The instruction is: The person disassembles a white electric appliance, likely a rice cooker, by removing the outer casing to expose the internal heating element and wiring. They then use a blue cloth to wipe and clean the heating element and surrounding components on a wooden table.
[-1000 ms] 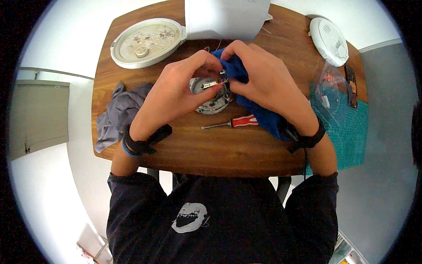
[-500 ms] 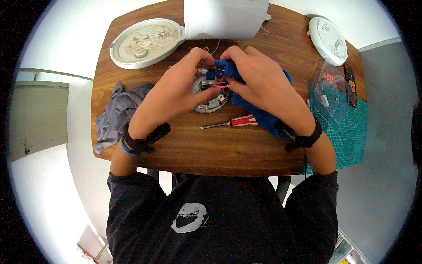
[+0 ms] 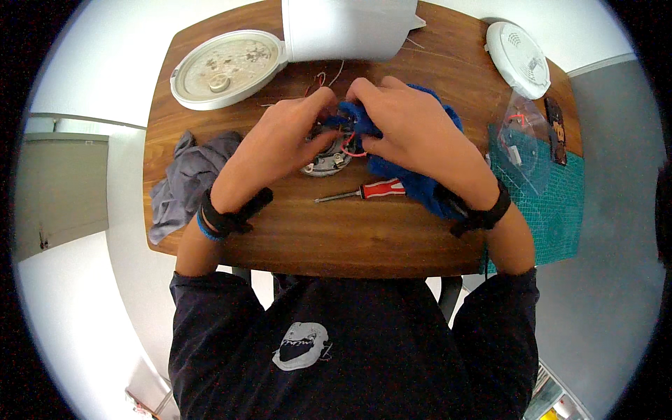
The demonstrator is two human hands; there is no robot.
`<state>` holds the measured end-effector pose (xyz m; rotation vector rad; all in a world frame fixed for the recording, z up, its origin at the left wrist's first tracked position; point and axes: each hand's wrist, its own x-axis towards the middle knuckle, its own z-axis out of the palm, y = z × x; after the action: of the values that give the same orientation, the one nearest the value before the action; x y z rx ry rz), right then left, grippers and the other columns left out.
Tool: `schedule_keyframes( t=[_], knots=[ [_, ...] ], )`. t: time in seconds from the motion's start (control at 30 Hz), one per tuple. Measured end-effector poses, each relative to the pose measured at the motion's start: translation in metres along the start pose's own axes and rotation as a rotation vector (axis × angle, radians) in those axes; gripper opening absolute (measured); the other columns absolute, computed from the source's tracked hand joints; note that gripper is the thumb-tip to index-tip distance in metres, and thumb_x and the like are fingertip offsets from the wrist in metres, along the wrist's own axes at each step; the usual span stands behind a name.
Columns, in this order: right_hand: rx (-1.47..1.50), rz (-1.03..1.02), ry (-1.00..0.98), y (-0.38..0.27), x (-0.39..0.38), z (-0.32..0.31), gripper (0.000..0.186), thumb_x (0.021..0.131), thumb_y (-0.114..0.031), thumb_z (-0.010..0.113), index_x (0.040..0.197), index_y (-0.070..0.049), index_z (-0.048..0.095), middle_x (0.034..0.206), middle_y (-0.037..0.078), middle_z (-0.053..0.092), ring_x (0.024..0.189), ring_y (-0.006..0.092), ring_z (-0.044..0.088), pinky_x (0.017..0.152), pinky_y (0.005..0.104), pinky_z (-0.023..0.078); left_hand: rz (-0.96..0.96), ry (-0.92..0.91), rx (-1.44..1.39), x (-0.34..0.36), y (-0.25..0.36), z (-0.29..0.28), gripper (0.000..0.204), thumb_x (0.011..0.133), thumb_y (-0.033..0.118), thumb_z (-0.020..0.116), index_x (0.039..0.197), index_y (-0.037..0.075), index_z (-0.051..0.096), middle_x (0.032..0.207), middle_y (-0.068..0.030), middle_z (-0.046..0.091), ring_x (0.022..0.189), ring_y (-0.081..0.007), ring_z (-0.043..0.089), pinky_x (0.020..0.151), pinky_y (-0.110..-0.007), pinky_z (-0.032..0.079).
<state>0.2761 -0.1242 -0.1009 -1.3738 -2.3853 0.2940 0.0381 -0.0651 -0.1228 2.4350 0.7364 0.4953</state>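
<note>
My right hand (image 3: 416,129) is closed around a bunched blue cloth (image 3: 414,183), whose front end pokes out between thumb and fingers. Opposite it, my left hand (image 3: 276,143) curls its fingers and thumb in by the cloth's end; what they grip is hidden. Below both hands lies a round metal heating plate (image 3: 327,166) with small metal fittings, partly covered by my left hand. A red wire (image 3: 350,151) loops up from the plate beside my right thumb. In front of the plate rests a screwdriver (image 3: 382,189) with a red and white handle, its tip pointing left.
A white appliance body (image 3: 350,31) stands at the back, beside an oval stained lid (image 3: 231,66). Grey cloth (image 3: 192,175) lies left. To the right are a green cutting mat (image 3: 560,203), a clear plastic bag (image 3: 525,147), a dark strip (image 3: 556,129) and a white vented cover (image 3: 518,59).
My left fingertips have moved slightly lower against the cloth and plate. The red wire's loop shows larger beside my right thumb. The whole view has shifted a little.
</note>
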Motion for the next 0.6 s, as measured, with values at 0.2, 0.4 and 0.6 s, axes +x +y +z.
schedule_keyframes(
  t=[0.2, 0.4, 0.6],
  knots=[
    [0.087, 0.072, 0.042, 0.005, -0.004, -0.003, 0.046, 0.086, -0.019, 0.083, 0.125, -0.008, 0.061, 0.097, 0.022, 0.071, 0.098, 0.0451, 0.071, 0.084, 0.0537, 0.059, 0.024, 0.025, -0.031, -0.005, -0.01, 0.002, 0.037, 0.09, 0.007, 0.081, 0.118, 0.005, 0.057, 0.099, -0.0208, 0.074, 0.095, -0.0467, 0.072, 0.078, -0.052, 0.056],
    [0.357, 0.063, 0.028, 0.021, -0.009, -0.016, 0.041, 0.086, -0.023, 0.086, 0.122, -0.007, 0.074, 0.109, 0.018, 0.078, 0.106, 0.0415, 0.074, 0.092, 0.0474, 0.06, 0.043, -0.023, 0.017, -0.001, -0.011, 0.0, 0.028, 0.088, 0.005, 0.08, 0.112, 0.005, 0.066, 0.1, -0.0194, 0.077, 0.095, -0.0459, 0.072, 0.079, -0.052, 0.057],
    [0.282, 0.204, 0.291, 0.04, -0.029, -0.046, 0.038, 0.088, -0.022, 0.087, 0.12, -0.005, 0.076, 0.109, 0.014, 0.08, 0.101, 0.0292, 0.078, 0.094, 0.0381, 0.059, 0.009, -0.03, -0.015, -0.001, -0.011, -0.005, 0.019, 0.088, 0.005, 0.08, 0.104, 0.004, 0.07, 0.098, -0.0193, 0.076, 0.094, -0.0445, 0.073, 0.078, -0.05, 0.058]
  ],
)
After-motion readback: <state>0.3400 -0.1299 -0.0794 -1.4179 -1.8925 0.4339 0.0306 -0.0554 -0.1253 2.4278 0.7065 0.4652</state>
